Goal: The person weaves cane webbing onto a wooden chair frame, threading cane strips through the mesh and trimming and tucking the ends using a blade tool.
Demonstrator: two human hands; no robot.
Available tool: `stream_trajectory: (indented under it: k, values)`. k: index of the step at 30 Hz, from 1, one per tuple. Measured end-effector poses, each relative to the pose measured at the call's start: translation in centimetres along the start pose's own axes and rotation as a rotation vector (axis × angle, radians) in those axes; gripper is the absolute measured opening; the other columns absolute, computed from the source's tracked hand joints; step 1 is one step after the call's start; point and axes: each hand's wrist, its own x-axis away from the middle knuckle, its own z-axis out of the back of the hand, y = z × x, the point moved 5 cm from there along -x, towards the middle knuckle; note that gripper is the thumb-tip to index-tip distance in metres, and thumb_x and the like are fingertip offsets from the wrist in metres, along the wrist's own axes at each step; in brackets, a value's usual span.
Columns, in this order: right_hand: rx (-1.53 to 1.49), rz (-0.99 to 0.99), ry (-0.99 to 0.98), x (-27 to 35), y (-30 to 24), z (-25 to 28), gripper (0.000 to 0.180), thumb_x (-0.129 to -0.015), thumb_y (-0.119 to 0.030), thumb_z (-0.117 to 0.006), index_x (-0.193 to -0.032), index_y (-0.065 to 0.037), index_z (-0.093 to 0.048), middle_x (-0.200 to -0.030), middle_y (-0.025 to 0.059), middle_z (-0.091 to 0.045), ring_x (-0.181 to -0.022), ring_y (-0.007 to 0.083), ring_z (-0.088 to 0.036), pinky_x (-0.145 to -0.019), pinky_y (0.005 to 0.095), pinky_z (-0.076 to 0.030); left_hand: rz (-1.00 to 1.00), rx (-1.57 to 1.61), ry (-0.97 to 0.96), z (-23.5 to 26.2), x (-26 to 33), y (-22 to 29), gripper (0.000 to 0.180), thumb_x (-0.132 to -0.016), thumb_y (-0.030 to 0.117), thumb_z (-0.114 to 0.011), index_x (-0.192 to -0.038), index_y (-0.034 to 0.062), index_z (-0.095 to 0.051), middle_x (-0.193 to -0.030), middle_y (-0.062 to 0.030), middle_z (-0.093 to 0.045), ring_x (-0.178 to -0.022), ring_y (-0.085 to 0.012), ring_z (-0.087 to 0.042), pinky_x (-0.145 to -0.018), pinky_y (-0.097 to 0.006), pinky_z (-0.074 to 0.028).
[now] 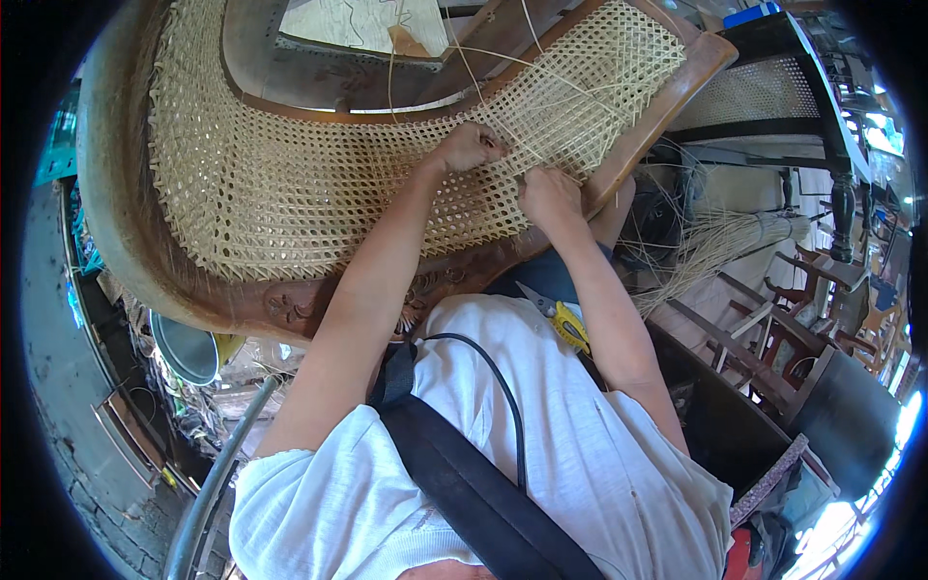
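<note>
A curved wooden chair frame (665, 111) carries woven cane mesh (290, 193) that bends from the far left to the upper right. Over the middle of the mesh, my left hand (471, 147) is closed, its fingertips pinched on a thin cane strand. My right hand (553, 196) is curled low on the weave a little to the right, near the frame's front edge. Its fingertips are also pinched at a strand, partly hidden by the hand. Several loose cane strands (464, 63) rise from the weave beyond my hands and cross over its right part.
A bundle of loose cane (725, 242) lies at the right, below a dark chair with a cane panel (754, 97). Wooden chair frames (812, 300) stand farther right. A yellow-handled tool (570, 327) rests by my lap. A round metal basin (184, 348) and a metal tube (217, 483) are at the left.
</note>
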Motion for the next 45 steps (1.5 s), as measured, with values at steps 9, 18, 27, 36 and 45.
stream_trajectory:
  k: [9,18,27,36,45]
  values:
    - [-0.331,-0.095,-0.044,-2.1,3.4,-1.4,0.023,-0.075,-0.018,-0.063,-0.094,-0.010,-0.074,-0.096,0.0185,-0.069,-0.090,0.0358,-0.067,-0.083,0.0431,-0.053,-0.005,-0.217,-0.028,1.0,-1.4,0.2,0.017,-0.078,0.016,-0.072,-0.090,0.0036,-0.072,-0.082,-0.0075,-0.071,-0.076,-0.0137,-0.063,-0.072,-0.031,-0.052]
    - [-0.138,-0.045,-0.045,-0.2,3.3,-1.8,0.022,-0.080,-0.022,-0.060,-0.095,-0.009,-0.071,-0.093,0.0177,-0.069,-0.093,0.0346,-0.067,-0.083,0.0447,-0.053,0.003,-0.268,-0.133,-1.5,1.0,2.1,0.016,-0.085,0.018,-0.066,-0.095,0.0084,-0.073,-0.087,-0.0070,-0.072,-0.082,-0.0167,-0.066,-0.078,-0.032,-0.052]
    - [-0.287,-0.087,0.151,-0.4,1.4,-1.8,0.031,-0.082,-0.020,-0.063,-0.100,0.004,-0.063,-0.087,0.0235,-0.069,-0.084,0.0360,-0.069,-0.074,0.0463,-0.055,0.051,-0.408,-0.071,-1.8,0.7,0.9,0.026,-0.080,0.026,-0.072,-0.101,0.0119,-0.073,-0.097,-0.0088,-0.073,-0.088,-0.0211,-0.068,-0.083,-0.033,-0.052]
    - [-0.401,0.014,0.141,0.2,2.2,0.7,0.038,-0.074,-0.009,-0.063,-0.112,-0.003,-0.061,-0.092,0.0239,-0.068,-0.088,0.0394,-0.066,-0.077,0.0467,-0.054,0.018,-0.324,0.072,-3.0,3.7,4.3,0.022,-0.078,0.014,-0.072,-0.099,0.0061,-0.070,-0.093,-0.0125,-0.071,-0.086,-0.0234,-0.067,-0.081,-0.033,-0.051]
    - [-0.403,0.077,0.316,4.9,8.1,2.7,0.041,-0.076,-0.009,-0.062,-0.117,-0.005,-0.053,-0.084,0.0260,-0.066,-0.081,0.0430,-0.065,-0.075,0.0501,-0.052,-0.431,-0.568,0.231,-4.1,5.5,4.4,0.025,-0.078,0.012,-0.068,-0.102,0.0085,-0.068,-0.094,-0.0149,-0.067,-0.084,-0.0318,-0.064,-0.079,-0.038,-0.052]
